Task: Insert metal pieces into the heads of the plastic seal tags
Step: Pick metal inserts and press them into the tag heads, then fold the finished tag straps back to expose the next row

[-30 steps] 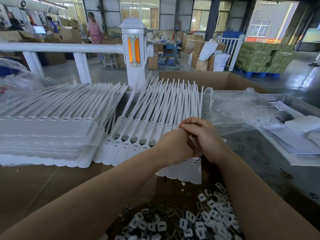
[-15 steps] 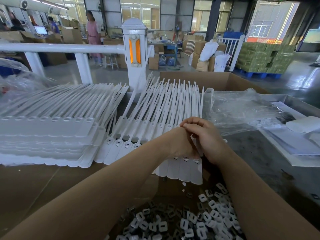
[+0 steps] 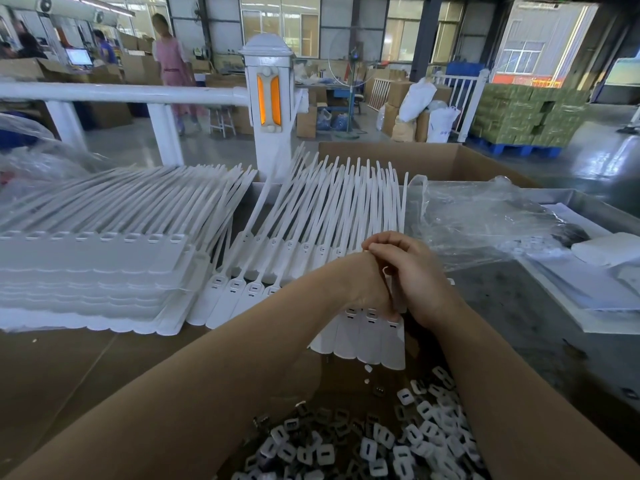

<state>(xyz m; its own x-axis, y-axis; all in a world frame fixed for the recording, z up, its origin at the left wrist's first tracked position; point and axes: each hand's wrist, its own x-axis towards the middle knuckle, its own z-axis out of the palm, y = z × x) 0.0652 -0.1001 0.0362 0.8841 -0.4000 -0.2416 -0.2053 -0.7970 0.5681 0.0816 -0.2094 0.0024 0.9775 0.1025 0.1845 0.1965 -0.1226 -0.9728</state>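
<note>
Nearest to me, a heap of small metal pieces (image 3: 381,441) lies in the cardboard box (image 3: 86,393) under my forearms, untouched at this moment. Just beyond it my two hands sit close together over the fanned row of white plastic seal tags (image 3: 360,327). My right hand (image 3: 412,282) has its fingers curled, pinching a pale strip, one tag by the look of it, against the row; my left hand (image 3: 363,289) is turned away from me, so I cannot tell whether it holds a piece or only steadies the tags. Compared with a moment ago, both hands have drifted only slightly, staying on the same few tags at the right end of the row, which suggests I am still seating one piece, not reaching for the next. Several heads left of my hands show dark slots (image 3: 235,289); whether those are filled I cannot say. To the left a tall stack of tag sheets (image 3: 86,271) waits on the counter. To the right lies crumpled clear plastic (image 3: 478,223), and beyond, a white railing post (image 3: 273,109) and the factory floor.
</note>
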